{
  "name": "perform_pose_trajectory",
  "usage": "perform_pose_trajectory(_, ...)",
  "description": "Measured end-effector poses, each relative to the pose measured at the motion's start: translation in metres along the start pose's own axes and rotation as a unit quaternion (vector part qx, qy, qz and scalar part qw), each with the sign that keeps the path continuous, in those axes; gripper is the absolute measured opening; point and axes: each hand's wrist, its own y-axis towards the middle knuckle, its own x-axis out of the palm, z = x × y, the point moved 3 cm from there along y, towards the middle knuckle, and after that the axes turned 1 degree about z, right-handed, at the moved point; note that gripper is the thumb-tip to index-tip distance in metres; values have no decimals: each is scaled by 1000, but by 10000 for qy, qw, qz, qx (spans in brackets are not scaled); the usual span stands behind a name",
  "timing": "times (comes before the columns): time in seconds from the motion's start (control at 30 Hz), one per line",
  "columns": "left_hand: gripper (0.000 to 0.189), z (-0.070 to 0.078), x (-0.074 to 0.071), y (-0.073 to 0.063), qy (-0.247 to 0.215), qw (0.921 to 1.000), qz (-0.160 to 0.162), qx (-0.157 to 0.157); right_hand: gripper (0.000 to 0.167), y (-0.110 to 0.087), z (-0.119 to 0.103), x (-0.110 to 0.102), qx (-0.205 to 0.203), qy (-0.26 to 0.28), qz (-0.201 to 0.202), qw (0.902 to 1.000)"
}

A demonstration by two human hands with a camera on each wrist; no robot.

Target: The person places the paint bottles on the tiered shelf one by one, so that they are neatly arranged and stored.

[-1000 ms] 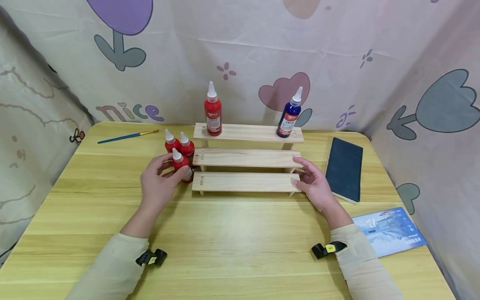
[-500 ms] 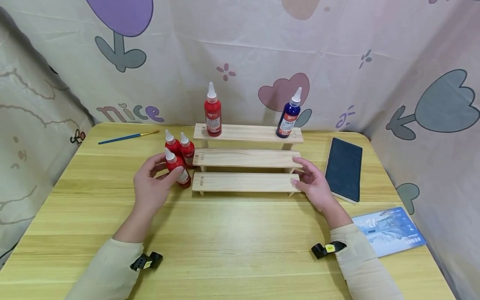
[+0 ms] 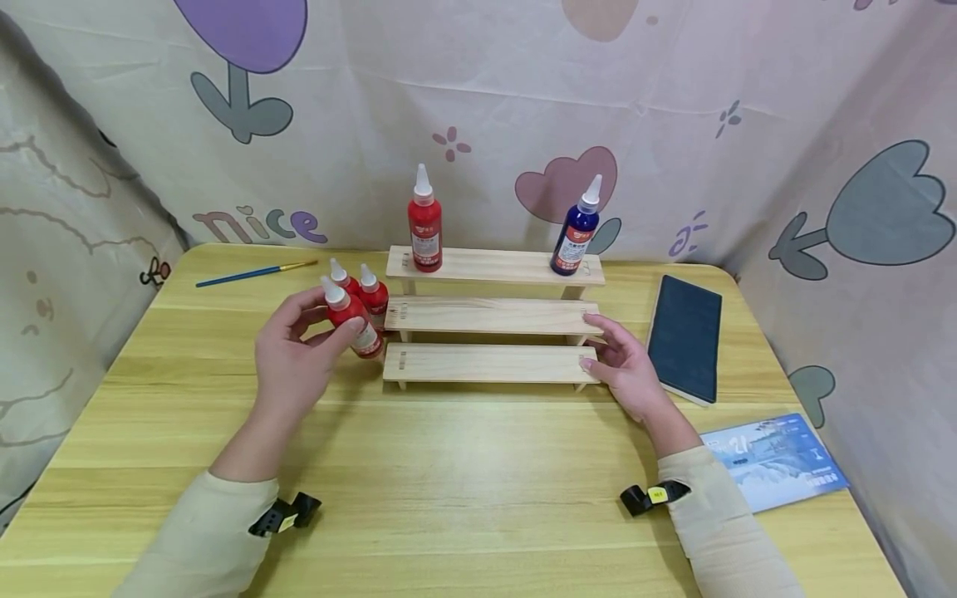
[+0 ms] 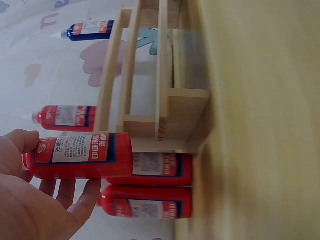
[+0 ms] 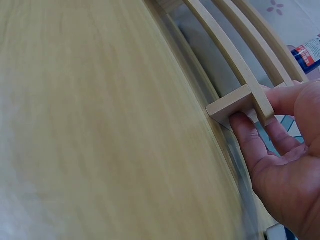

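My left hand [image 3: 287, 357] holds a red squeeze bottle [image 3: 351, 320] with a white pointed cap between thumb and fingers. The bottle leans and is raised off the table, its label facing the left wrist camera. Just behind it, two more red bottles [image 4: 150, 201] stand together at the left end of a three-step wooden rack [image 3: 493, 316]. My right hand [image 3: 626, 372] grips the rack's right end, fingers around the front board and its leg [image 5: 235, 102]. On the top step stand a red bottle [image 3: 426, 237] at left and a dark blue bottle [image 3: 576, 239] at right.
A blue-handled paintbrush [image 3: 254, 274] lies at the table's back left. On the right are a dark flat book-like slab [image 3: 686, 336] and a blue printed card [image 3: 777, 461], partly under the right forearm. A patterned curtain [image 3: 486, 100] hangs close behind the table [image 3: 463, 490].
My left hand has drawn the red bottle leftward away from the rack, then lifted it, tilting it more. The right hand and the rack have stayed put.
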Motion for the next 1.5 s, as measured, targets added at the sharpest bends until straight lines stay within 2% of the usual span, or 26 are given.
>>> perform_pose_trajectory(0.3, 48, 18, 6, 9, -10, 9994, -62, 348, 69, 0, 0, 0, 70, -85, 5, 9999)
perform_pose_trajectory(0.5, 49, 27, 12, 17, 126, 9990, -196, 375, 69, 0, 1, 0, 80, -122, 8, 9999)
perform_pose_trajectory(0.73, 46, 35, 25, 28, -173, 9977, -437, 493, 69, 0, 1, 0, 37, -112, -25, 9999)
perform_pose_trajectory(0.93, 45, 37, 39, 38, -440, 9945, -762, 565, 70, 0, 1, 0, 22, -98, -15, 9999)
perform_pose_trajectory(1.13, 45, 39, 51, 44, -457, 9911, -1136, 518, 68, 0, 0, 0, -20, -110, 2, 9999)
perform_pose_trajectory(1.37, 45, 35, 61, 49, -417, 9879, -1395, 537, 68, 1, -2, 0, -54, -211, 20, 9998)
perform_pose_trajectory(1.5, 47, 32, 65, 51, -382, 9871, -1506, 391, 67, 1, -3, 0, -45, -256, 16, 9997)
